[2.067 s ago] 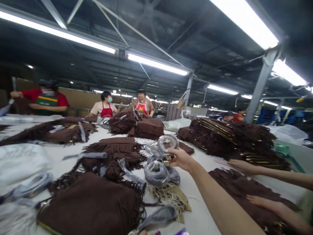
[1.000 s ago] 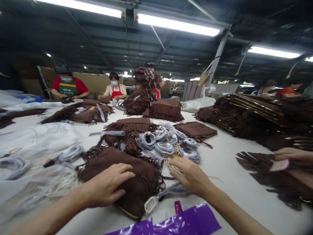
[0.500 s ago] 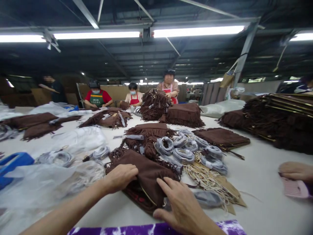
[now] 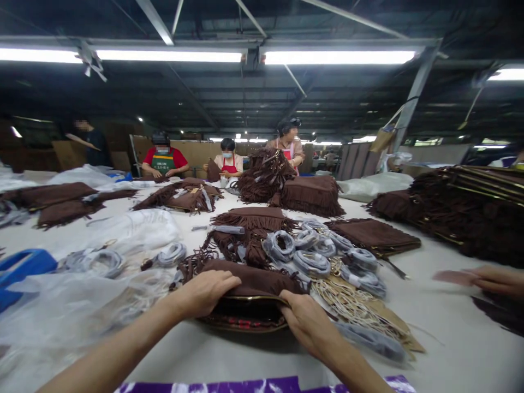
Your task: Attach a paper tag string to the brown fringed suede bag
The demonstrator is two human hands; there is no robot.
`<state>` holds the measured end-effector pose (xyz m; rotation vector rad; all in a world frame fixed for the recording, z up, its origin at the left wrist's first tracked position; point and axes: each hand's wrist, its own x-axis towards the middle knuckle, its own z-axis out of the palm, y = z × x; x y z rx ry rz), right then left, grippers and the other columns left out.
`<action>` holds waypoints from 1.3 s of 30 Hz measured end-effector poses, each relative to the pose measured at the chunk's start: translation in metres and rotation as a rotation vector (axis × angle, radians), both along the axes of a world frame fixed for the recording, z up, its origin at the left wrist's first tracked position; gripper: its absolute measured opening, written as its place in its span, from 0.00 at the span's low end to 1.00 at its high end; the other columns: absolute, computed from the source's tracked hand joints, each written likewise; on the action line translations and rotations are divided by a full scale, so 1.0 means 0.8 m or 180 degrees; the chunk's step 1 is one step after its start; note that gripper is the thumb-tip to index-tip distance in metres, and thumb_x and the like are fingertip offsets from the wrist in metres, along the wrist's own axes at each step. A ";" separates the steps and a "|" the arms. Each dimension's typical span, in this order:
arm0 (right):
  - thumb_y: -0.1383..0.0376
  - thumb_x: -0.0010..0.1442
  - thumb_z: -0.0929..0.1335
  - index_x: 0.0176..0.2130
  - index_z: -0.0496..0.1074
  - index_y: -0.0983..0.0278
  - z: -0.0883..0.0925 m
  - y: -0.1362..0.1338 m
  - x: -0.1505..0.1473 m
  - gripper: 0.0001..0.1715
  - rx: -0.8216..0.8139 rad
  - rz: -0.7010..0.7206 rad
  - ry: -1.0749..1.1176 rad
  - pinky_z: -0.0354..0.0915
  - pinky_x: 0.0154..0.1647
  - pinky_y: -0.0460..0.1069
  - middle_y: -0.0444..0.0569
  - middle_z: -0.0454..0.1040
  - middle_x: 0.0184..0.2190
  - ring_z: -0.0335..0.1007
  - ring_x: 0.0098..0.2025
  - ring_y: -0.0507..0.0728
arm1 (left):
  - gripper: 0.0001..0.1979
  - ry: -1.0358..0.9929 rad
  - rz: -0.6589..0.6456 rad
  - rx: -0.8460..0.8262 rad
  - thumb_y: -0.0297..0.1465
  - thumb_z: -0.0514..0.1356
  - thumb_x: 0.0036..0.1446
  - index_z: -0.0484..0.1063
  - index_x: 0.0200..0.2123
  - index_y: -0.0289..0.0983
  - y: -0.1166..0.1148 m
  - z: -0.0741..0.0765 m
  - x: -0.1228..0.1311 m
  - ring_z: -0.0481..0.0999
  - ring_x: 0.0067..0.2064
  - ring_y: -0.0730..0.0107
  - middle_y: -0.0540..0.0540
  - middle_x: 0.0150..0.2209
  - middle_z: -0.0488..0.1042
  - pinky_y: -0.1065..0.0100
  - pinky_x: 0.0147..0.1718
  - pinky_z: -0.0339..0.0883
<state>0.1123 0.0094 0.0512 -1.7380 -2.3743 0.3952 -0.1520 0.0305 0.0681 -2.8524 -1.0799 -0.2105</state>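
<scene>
White table [image 4: 429, 327]; fringed bags [image 4: 311, 196]; fluorescent factory ceiling [image 4: 254, 56]

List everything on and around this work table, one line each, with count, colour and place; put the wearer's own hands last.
brown suede fringed bag: one, brown, near table edge, mouth held open
stacks of brown fringed bags: several piles, brown, right side and far end
grey wrapped strap coils: about eight, grey, centre, right of the open bag
cream cord tags: one bundle, cream, beside the coils
clear plastic bags: a heap, translucent, left
blue item: one, blue, far left
white table: one, white
co-workers: at least four, far end
co-worker's hand: one, right edge
left hand: grip on the bag's left rim
right hand: grip on the right rim
</scene>
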 end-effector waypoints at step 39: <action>0.67 0.59 0.65 0.60 0.65 0.66 -0.055 -0.015 0.036 0.30 0.0078 0.0693 0.1022 0.58 0.65 0.55 0.57 0.67 0.61 0.60 0.64 0.62 | 0.22 -0.1401 -0.0095 -0.2121 0.25 0.50 0.62 0.70 0.56 0.48 -0.018 -0.053 0.096 0.73 0.55 0.64 0.49 0.56 0.73 0.64 0.57 0.64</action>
